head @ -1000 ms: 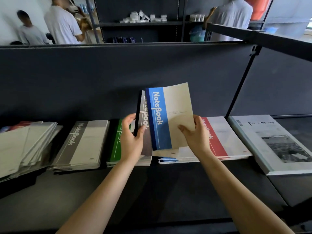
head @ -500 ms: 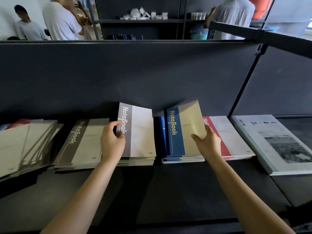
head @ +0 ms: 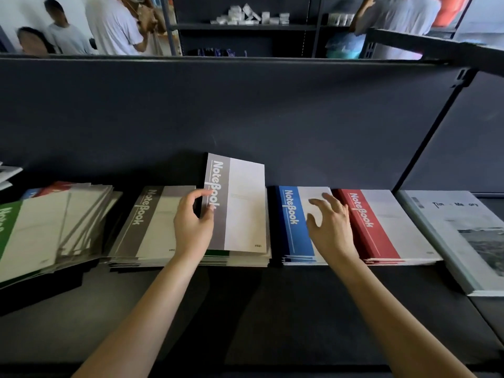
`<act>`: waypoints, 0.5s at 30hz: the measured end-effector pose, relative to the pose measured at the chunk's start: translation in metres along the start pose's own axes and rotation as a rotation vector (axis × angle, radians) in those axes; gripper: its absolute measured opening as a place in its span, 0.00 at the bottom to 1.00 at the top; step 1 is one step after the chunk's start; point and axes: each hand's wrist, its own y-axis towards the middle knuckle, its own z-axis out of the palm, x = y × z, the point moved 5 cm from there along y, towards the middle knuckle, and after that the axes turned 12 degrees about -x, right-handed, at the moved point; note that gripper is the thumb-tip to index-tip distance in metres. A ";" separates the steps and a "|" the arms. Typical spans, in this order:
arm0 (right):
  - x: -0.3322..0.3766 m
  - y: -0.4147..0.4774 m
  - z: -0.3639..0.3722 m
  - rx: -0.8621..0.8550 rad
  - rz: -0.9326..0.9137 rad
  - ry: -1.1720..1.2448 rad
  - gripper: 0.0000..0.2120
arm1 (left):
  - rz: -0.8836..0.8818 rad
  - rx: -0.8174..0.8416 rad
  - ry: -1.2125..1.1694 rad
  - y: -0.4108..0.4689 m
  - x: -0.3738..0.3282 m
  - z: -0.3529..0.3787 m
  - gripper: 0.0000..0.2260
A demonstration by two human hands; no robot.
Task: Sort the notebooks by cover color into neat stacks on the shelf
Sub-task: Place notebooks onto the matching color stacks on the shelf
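My right hand (head: 331,225) has let go of the blue notebook (head: 293,222), now flat on the blue stack (head: 297,259); my fingers hang spread and loose over its smooth matte cover. Just left of that stack, my left hand (head: 192,227) pinches the grey notebook (head: 242,205) by its spine, far edge tilted up, hiding most of a green-edged stack (head: 216,253). Far left of it, a slumped pile (head: 54,227) runs out of frame.

A grey photo book (head: 447,222) is lying at the right. Behind the partition (head: 245,110), people (head: 114,23) are standing near a rack (head: 245,27) holding white boxes (head: 251,16).
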 end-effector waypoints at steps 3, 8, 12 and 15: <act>0.038 -0.001 0.011 0.021 0.016 0.205 0.19 | -0.005 -0.007 -0.044 0.007 0.001 -0.014 0.12; 0.105 -0.011 0.052 0.266 0.163 0.521 0.28 | -0.038 -0.009 -0.058 0.029 0.012 -0.044 0.13; 0.149 -0.027 0.091 0.479 0.388 0.790 0.41 | -0.028 -0.014 -0.058 0.051 0.031 -0.079 0.13; 0.180 -0.036 0.117 0.452 0.367 0.812 0.39 | 0.015 -0.001 0.008 0.067 0.048 -0.106 0.13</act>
